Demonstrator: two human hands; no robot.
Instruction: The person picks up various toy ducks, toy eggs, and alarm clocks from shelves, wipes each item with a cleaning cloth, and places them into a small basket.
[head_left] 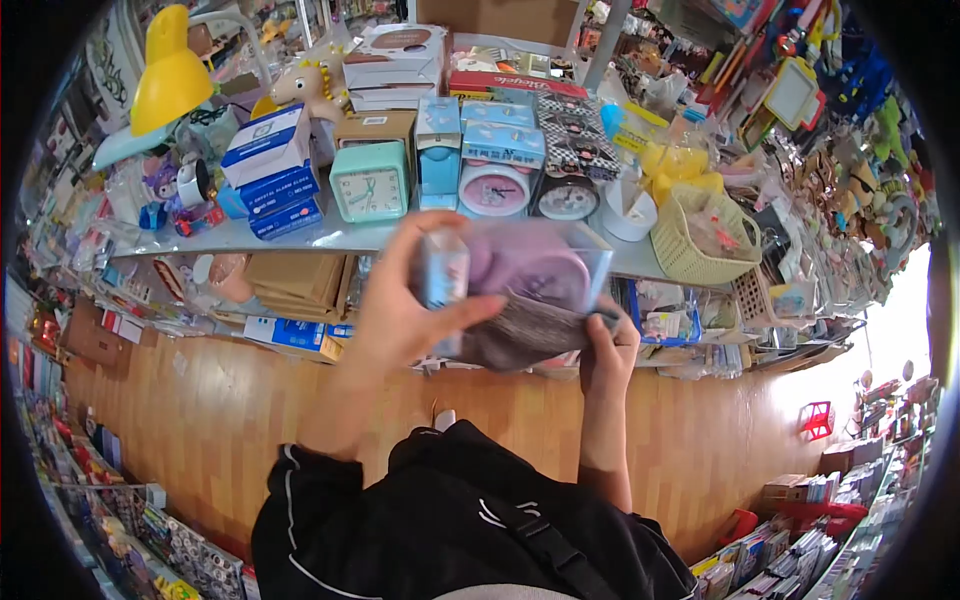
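My left hand (395,310) grips the left side of a boxed alarm clock (550,275), its thumb in front and its fingers over the top edge. The box has clear plastic faces and a blue printed side, and a pinkish-purple round clock shows inside, blurred. A grey-brown cloth (530,332) lies against the box's lower front. Its right end is pinched in my right hand (610,350), close to the box's lower right corner. Both hands are in front of the shelf edge, above the floor.
On the shelf (350,236) stand a mint-green clock (369,183), a pink clock (494,190), a black clock (567,198) and blue boxes (270,170). A cream basket (705,240) sits at the right, a yellow lamp (170,75) at the left. Cardboard (295,285) fills a lower shelf.
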